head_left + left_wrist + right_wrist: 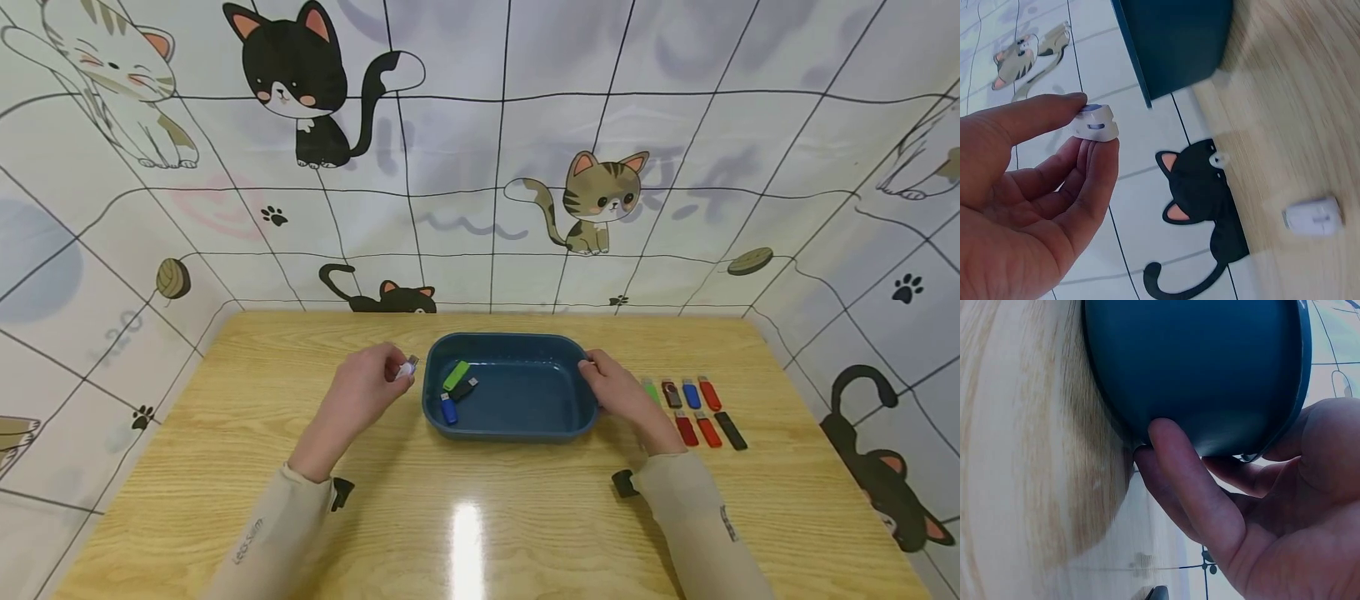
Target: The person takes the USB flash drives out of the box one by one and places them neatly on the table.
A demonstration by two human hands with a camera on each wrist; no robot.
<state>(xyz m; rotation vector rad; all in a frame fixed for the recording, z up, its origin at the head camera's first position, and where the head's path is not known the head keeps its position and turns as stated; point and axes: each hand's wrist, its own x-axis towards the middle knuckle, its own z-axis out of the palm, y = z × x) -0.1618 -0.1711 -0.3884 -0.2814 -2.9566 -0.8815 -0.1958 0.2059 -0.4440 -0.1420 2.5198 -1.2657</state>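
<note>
My left hand [363, 387] pinches a white and purple USB flash drive [1097, 124] between thumb and fingers, just left of a dark blue tray [517, 437]. Its metal plug points up and right in the head view. Inside the tray's left end lie a green flash drive [456, 376], a black flash drive [463, 389] and a blue flash drive [448, 409]. At the opposite end, my right hand [618, 390] grips the tray, thumb over the rim and fingers against the outer wall [1197, 369].
Several flash drives lie in two rows right of the tray, among them a blue one [692, 394], a red one [709, 393] and a black one [731, 430]. A small white object [1313, 216] rests on the wooden table [555, 525]. Cat-print cloth [465, 150] surrounds the table.
</note>
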